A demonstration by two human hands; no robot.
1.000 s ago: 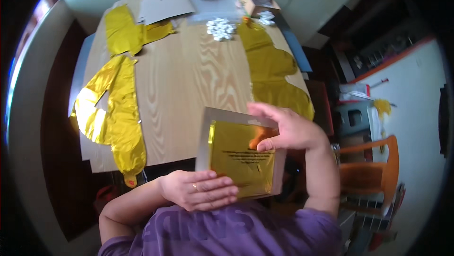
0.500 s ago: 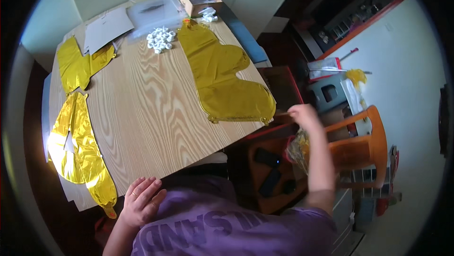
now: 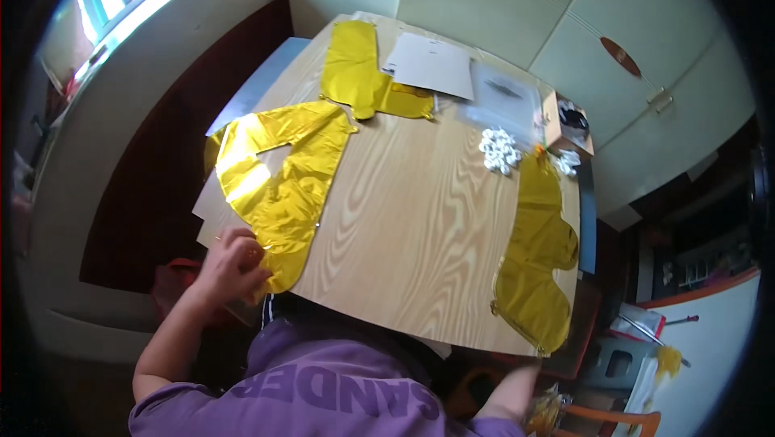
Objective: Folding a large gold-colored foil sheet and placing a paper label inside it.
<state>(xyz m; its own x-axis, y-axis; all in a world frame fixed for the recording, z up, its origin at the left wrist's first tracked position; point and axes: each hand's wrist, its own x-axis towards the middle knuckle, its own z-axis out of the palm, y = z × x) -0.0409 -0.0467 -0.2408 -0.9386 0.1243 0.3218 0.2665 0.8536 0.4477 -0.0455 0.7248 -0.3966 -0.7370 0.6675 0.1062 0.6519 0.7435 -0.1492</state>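
Note:
Three flat gold foil balloons lie on the wooden table. My left hand (image 3: 232,266) is closed at the narrow near end of the left balloon (image 3: 299,195), its fingers curled on the foil. This balloon has a hole in its middle and glares brightly on one side. My right hand (image 3: 523,376) is low at the right, just off the table's near edge, smeared by motion with its fingers unclear. It is nearest to the lower corner of the right balloon (image 3: 533,259). A third balloon (image 3: 351,65) lies at the far left, partly beneath white sheets (image 3: 433,65).
A pile of small white pieces (image 3: 500,151) sits near a clear plastic sheet (image 3: 504,98). An open box (image 3: 567,123) with dark contents stands at the far right corner. An orange chair (image 3: 613,419) and a grey stool (image 3: 611,362) are beyond the right edge.
The view has swung left, showing a window. My left hand has moved from the table's near edge onto the left balloon's end. My right hand has dropped lower, beside the right balloon's corner.

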